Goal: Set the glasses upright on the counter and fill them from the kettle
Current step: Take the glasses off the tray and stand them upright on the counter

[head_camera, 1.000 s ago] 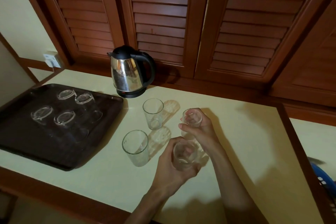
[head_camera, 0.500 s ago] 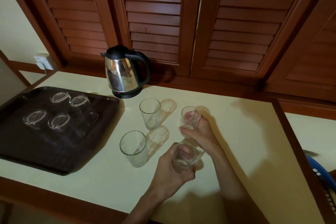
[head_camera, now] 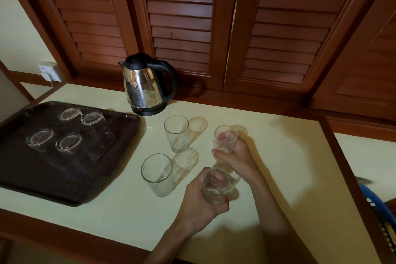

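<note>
Two clear glasses stand upright on the pale counter (head_camera: pixel 278 156): a far glass (head_camera: pixel 176 134) and a near glass (head_camera: pixel 157 174). My right hand (head_camera: pixel 236 157) grips a third upright glass (head_camera: pixel 225 139) near its base. My left hand (head_camera: pixel 201 203) grips a fourth upright glass (head_camera: pixel 215 185) in front of it. A steel kettle (head_camera: pixel 145 87) with a black lid and handle sits on its base at the back. Several glasses (head_camera: pixel 68 141) stand upside down on the dark tray (head_camera: pixel 120 156) at left.
Wooden louvred doors (head_camera: pixel 278 28) rise behind the counter. A wooden rim (head_camera: pixel 342 169) edges the counter on the right and front. A wall socket (head_camera: pixel 49 72) sits at the far left. A blue basket (head_camera: pixel 377 206) shows at the right edge.
Both hands keep their grip on their glasses and have lowered them slightly toward the counter. The view has shifted a little; the other glasses and kettle have not moved.
</note>
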